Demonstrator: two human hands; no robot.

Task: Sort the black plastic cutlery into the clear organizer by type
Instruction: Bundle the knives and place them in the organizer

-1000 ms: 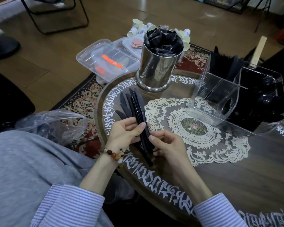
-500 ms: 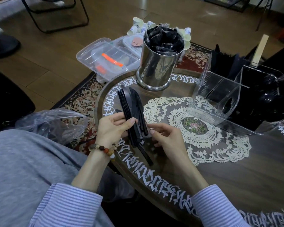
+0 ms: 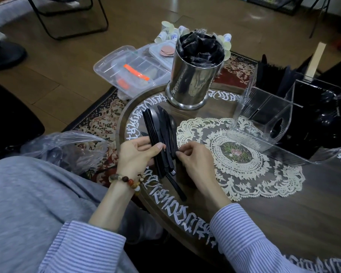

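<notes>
A bundle of black plastic cutlery [image 3: 159,133] lies fanned over the left edge of the round table, spoon and knife ends pointing away from me. My left hand [image 3: 137,153] grips the bundle from the left, thumb across the handles. My right hand [image 3: 193,164] pinches pieces at the bundle's right side with its fingertips. One black handle [image 3: 176,187] sticks out toward me below the hands. The clear organizer [image 3: 268,119] stands at the right, its far compartments holding black cutlery, its near compartment showing none.
A steel canister [image 3: 189,79] stuffed with black wrapped items stands behind the bundle. Clear plastic boxes [image 3: 130,69] and small cups sit on the floor rug beyond. A lace doily [image 3: 242,164] covers the table middle. A plastic bag [image 3: 67,146] lies by my left knee.
The bundle has shifted slightly left and fanned out more. Both hands have moved with it, and my right fingertips have come up against its right side.
</notes>
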